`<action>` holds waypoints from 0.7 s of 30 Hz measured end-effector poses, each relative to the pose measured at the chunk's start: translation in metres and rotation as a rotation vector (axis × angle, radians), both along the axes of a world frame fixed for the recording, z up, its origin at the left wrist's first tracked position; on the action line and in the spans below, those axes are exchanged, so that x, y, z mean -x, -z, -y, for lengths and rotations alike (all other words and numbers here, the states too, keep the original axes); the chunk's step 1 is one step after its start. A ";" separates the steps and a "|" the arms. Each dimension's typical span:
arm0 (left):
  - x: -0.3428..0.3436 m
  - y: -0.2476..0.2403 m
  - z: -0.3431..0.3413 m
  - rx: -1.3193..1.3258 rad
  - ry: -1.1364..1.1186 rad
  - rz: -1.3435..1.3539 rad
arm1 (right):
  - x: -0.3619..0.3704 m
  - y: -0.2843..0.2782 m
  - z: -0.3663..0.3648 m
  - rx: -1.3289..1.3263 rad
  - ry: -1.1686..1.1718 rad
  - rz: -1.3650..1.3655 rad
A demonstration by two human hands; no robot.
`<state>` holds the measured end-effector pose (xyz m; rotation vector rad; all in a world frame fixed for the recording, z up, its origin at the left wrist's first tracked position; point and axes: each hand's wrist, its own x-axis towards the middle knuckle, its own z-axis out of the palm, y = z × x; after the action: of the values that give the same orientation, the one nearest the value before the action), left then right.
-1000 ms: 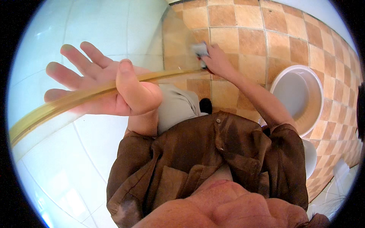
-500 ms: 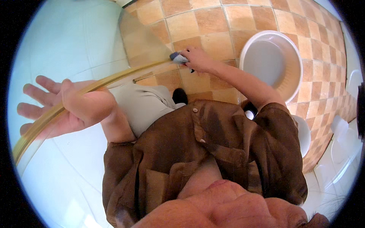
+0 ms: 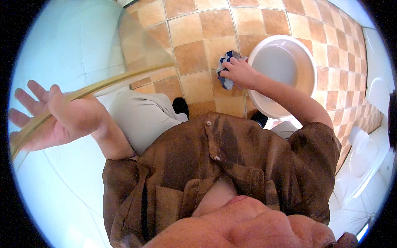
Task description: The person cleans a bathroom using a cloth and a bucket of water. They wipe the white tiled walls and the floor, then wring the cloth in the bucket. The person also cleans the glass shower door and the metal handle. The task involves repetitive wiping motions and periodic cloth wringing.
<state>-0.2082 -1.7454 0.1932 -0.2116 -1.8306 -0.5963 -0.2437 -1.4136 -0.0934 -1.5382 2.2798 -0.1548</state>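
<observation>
My right hand grips a crumpled cloth patterned in dark blue, grey and white. Hand and cloth are over the tiled floor, just left of the basin's rim. At the far left, my left hand is open with its fingers spread. A gold-coloured edge strip crosses in front of its palm; I cannot tell whether the hand presses on it. The strip runs along a clear glass panel, its right end in front of me.
A large round white basin stands on the orange and cream checkered floor, with what looks like cloudy water inside. A dark shoe shows beside my light trousers. White tiled wall lies at left; white fixtures line the right.
My right hand has moved right with the cloth, from the end of the gold strip to beside the basin. My left hand stays open by the strip.
</observation>
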 end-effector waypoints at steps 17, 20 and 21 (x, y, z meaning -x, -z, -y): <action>-0.007 -0.026 -0.031 -0.188 -0.115 0.229 | 0.149 0.007 -0.116 -0.145 0.403 -0.155; -0.017 -0.030 -0.029 -0.277 -0.139 0.272 | 0.185 0.005 -0.125 0.068 0.668 -0.128; -0.018 -0.032 -0.029 -0.285 -0.122 0.275 | 0.197 0.002 -0.124 0.074 0.700 -0.154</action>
<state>-0.1897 -1.7161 0.2251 0.1806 -1.9771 -0.8222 -0.4405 -1.2899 -0.0953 -0.7352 2.8719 -0.3162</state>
